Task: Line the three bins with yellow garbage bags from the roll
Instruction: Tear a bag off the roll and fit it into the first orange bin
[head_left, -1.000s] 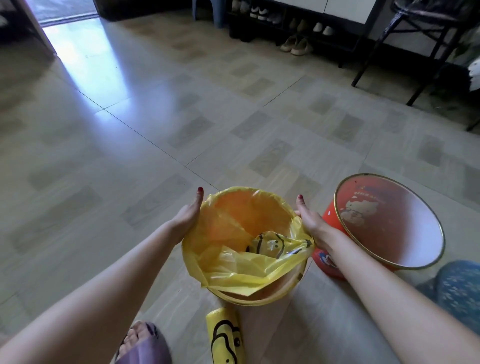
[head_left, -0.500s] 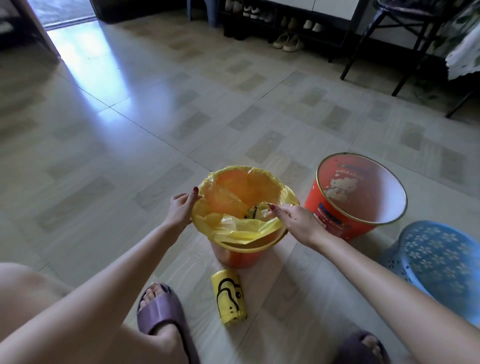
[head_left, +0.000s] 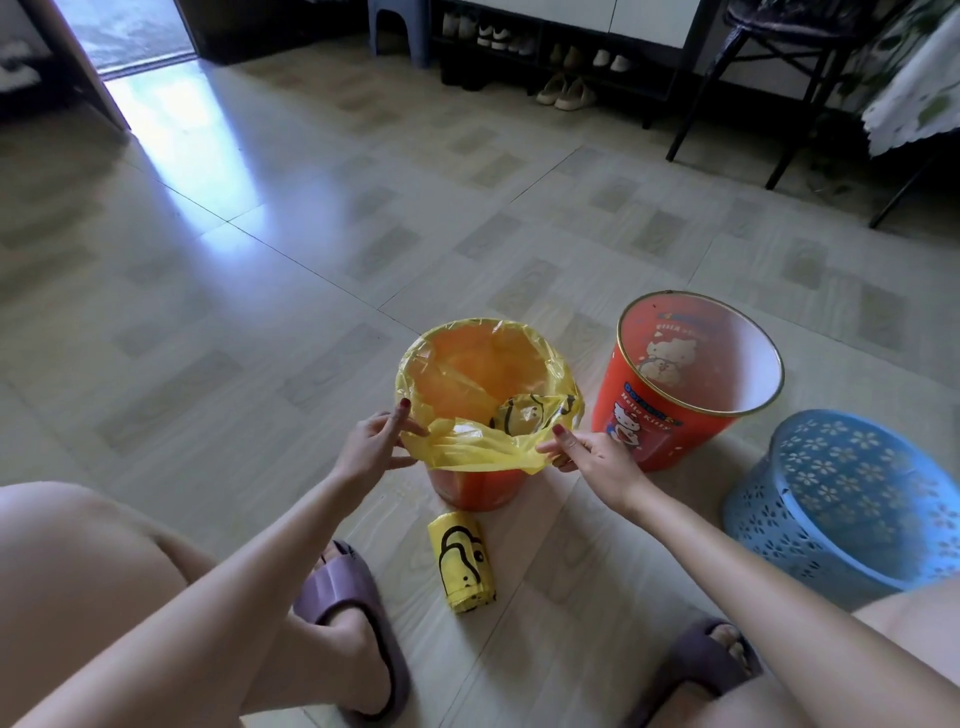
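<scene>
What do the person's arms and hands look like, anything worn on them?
Both arms are bare from shoulder side to wrist: no sleeves, gloves, watch or bracelets show. The left hand and right hand are slim, and the visible nails on the fingers carry dark red polish. No rings can be made out. Lower down, both feet wear mauve rubber slide sandals.

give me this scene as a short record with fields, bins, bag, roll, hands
bin in work: orange bin, upright on the floor, yellow bag inside it
bag state: folded over the far rim, near edge not yet over the rim
left hand: pinching the bag's near edge
right hand: pinching the bag's near edge
unlined bins: red cartoon bin, tilted; blue perforated bin
bag roll: lying on the floor in front of the orange bin
</scene>
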